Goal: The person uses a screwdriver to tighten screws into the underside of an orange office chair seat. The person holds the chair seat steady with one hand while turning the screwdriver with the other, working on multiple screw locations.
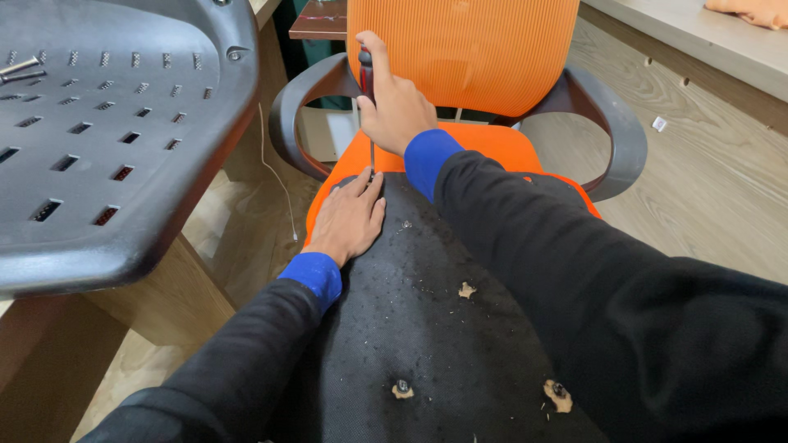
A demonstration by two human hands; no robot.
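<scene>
My right hand point(396, 102) is closed around the dark handle of a screwdriver point(367, 78), held upright with its thin shaft pointing down at the far edge of a black fabric-covered seat underside point(427, 328). My left hand point(349, 217) lies flat, fingers together, on that black fabric right beside the screwdriver tip. The black panel rests on the orange seat point(492, 141) of an orange mesh-backed chair point(468, 45). Torn holes showing foam and screw points point(401, 389) mark the fabric.
A grey plastic seat shell point(115, 139) with slots lies on a wooden table at left, with loose screws point(20, 69) on it. The chair's dark armrests point(616, 131) curve out on both sides. A white cord point(279, 180) hangs by the table. Wooden floor on the right.
</scene>
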